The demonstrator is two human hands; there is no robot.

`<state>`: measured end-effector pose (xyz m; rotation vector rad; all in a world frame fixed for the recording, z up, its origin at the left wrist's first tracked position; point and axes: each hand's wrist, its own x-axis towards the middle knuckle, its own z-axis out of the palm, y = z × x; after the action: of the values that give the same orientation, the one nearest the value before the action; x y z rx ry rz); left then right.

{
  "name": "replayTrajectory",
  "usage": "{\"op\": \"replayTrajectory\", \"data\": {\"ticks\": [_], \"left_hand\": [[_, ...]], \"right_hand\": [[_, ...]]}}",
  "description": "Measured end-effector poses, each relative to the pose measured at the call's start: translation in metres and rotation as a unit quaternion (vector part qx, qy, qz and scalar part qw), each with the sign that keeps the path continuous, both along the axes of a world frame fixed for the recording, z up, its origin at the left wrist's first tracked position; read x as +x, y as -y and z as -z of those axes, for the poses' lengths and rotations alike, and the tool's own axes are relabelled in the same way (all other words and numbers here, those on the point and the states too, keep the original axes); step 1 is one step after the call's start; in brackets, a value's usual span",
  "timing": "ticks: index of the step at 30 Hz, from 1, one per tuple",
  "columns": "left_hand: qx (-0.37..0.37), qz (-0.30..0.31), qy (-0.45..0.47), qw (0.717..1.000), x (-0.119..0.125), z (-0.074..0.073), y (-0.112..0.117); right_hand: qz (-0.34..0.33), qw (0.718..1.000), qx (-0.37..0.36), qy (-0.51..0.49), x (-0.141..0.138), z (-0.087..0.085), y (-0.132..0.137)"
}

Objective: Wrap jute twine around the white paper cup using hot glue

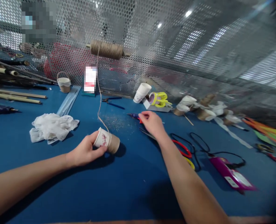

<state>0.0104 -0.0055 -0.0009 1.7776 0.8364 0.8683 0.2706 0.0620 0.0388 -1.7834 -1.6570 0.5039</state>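
My left hand (85,152) grips a small paper cup (106,141) lying on its side on the blue table (119,186). The cup's lower half is wrapped in brown twine. A strand of twine (98,93) runs up from the cup to a twine spool (106,49) mounted on the mesh wall. My right hand (152,123) reaches over a blue and red handled tool (135,116) on the table, fingers curled on it. Whether it grips the tool I cannot make out.
A crumpled white plastic bag (51,127) lies left. Bamboo sticks (14,95) are far left. Stacked cups (141,92), yellow scissors (160,99), wrapped cups (198,109), red-handled scissors (182,149), black cord (198,143) and a purple device (231,174) lie right.
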Motion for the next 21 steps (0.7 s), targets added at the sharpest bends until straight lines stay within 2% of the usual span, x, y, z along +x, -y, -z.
{"op": "replayTrajectory", "data": {"ticks": [4,7,10,14,18,21], "left_hand": [[-0.066,-0.010,0.030,0.997,-0.001,0.004,-0.004],[-0.088,-0.010,0.038,0.995,-0.002,0.004,-0.004],[-0.090,-0.010,0.047,0.995,-0.002,0.005,-0.005],[-0.068,-0.009,0.044,0.997,-0.003,0.005,-0.006],[-0.049,-0.017,0.028,0.998,-0.003,0.005,-0.007],[-0.056,-0.015,0.018,0.998,-0.002,0.004,-0.009]], "right_hand": [[0.048,0.997,-0.064,0.024,0.041,0.010,-0.020],[0.057,0.994,-0.089,0.010,0.046,0.020,-0.025],[0.072,0.992,-0.096,-0.024,0.041,0.022,-0.025],[0.060,0.990,-0.079,-0.099,0.027,0.005,-0.015],[-0.014,0.981,-0.072,-0.178,0.002,-0.022,0.008],[-0.074,0.973,-0.085,-0.200,-0.017,-0.033,0.033]]}}
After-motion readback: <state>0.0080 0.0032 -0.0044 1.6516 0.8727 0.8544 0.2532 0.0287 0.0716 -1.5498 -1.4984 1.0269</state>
